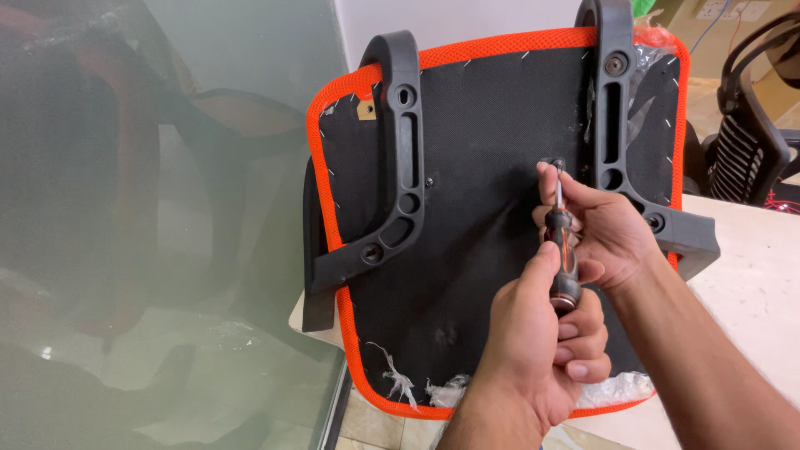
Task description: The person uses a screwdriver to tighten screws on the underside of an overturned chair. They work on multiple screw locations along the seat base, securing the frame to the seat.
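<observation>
Black-handled screwdriver, tip up-screen toward seat underside

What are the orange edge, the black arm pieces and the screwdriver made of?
The orange edge looks like woven mesh fabric, with a fine netted texture. The black arm pieces seem to be matte moulded plastic. The screwdriver has a shiny metal shaft and a glossy, probably plastic handle.

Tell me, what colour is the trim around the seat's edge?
Bright orange mesh trim, clearest in the head view.
</observation>
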